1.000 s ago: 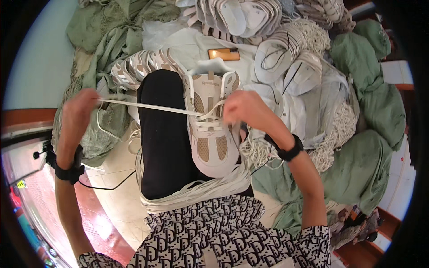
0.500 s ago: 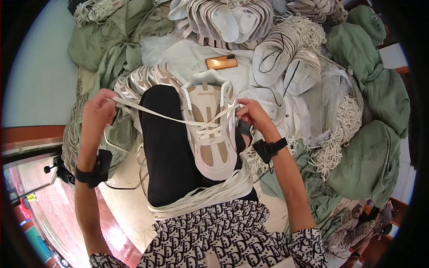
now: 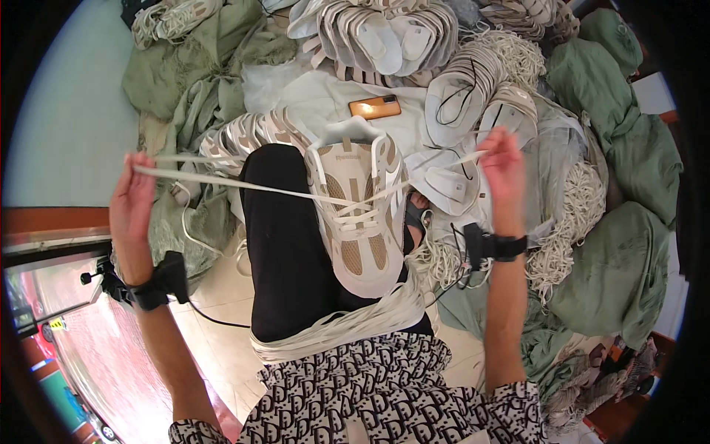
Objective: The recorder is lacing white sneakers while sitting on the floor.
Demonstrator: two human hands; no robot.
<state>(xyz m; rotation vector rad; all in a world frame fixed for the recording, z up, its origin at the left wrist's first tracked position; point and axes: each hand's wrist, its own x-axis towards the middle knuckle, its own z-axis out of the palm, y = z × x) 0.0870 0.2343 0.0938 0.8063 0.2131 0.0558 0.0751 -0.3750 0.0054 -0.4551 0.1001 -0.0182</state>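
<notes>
A beige and white sneaker (image 3: 366, 259) rests on my lap with its toe toward me. Its flat cream shoelace (image 3: 244, 185) crosses through the lower eyelets, and the two ends run out to either side. My left hand (image 3: 133, 196), far out at the left, pinches one end, drawn nearly straight. On the other side my right hand (image 3: 504, 166), somewhat blurred, is closed on the opposite end, raised beyond the shoe's right edge. Neither hand touches the sneaker. A bundle of loose cream laces (image 3: 340, 325) lies across my thighs, just below the toe.
An orange phone (image 3: 375, 107) lies on white cloth beyond the shoe. Stacked shoe uppers (image 3: 384, 44) stand at the back, with more sneakers (image 3: 255, 133) at left. A lace heap (image 3: 580, 196) and green sacks (image 3: 610, 259) are at right.
Both hands have moved outward, my right one also upward, and the lace spans wider on both sides. The sneaker stays on my lap.
</notes>
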